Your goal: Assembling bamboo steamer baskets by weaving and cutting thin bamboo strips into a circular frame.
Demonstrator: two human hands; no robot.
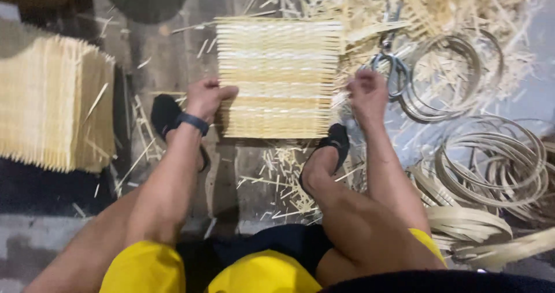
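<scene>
L hand (205,96) grips left edge of woven mat (277,76) on floor (173,50). R hand (367,93) closed at mat's right edge, by scissors (393,67).

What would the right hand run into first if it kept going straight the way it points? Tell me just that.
The right hand points up the frame, away from the person. Just beyond its knuckles lie the metal scissors among bamboo scraps, so probably those; depth is unclear.

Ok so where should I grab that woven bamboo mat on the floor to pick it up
Probably by its two side edges. The woven mat lies flat with stiff strip ends sticking out left and right, where the left hand and right hand already sit. Come in from both sides.
</scene>
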